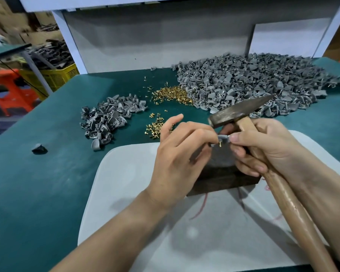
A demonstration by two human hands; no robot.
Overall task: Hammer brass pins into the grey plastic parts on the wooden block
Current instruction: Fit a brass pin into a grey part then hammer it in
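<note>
Left hand [177,154]: pinching the grey plastic part [223,139] from its left side with curled fingers; one finger lifted straight, pointing away from the pinch.
Right hand [263,150]: wrapped round the hammer [239,111] high on its wooden handle, close under the head; thumb tip pressed to the right edge of the same grey plastic part.
Grey plastic part: held in the air between the two hands, above the wooden block [224,179], not resting on it.
Brass pin [219,143]: sticking out of the underside of the held part, just below the pinch.
Hammer: dark metal head just above and behind the grip, its narrow end pointing up and right; handle running down and right from the grip, out of frame.
Wooden block: dark, directly under the grip, standing on a white mat [126,173].
Loose pins [155,126]: scattered on the green table [47,173] just beyond and left of the grip; a denser heap [171,94] farther off.
Small pile of grey parts [108,116]: well to the left of the grip, beyond the mat.
Large pile of grey parts [253,83]: beyond the grip and to its right, behind the hammer head.
Lone part [39,149]: far left of the grip, apart from both piles.
</note>
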